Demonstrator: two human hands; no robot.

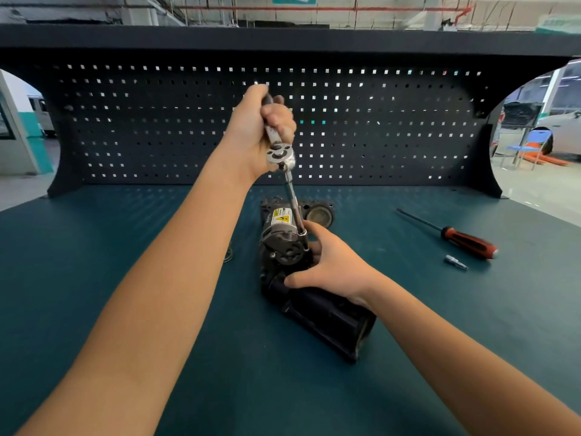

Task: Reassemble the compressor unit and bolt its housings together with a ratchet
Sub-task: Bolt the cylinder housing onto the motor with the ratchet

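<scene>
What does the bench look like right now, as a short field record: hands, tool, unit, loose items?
left hand: grip shut on the silver ratchet with long extension bar
right hand: steadying the black compressor unit with yellow warning label
extension tip: at the unit's top, beside the right fingers
loose items: red-and-black-handled screwdriver, small silver bit, right of the unit
surface: teal bench top

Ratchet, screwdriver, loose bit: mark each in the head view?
ratchet (280,157): head view, on its round silver head, below the left hand's grip.
screwdriver (470,241): head view, on the red-and-black handle, lying on the bench.
loose bit (456,263): head view, on its silver shank, near the screwdriver handle.
</scene>
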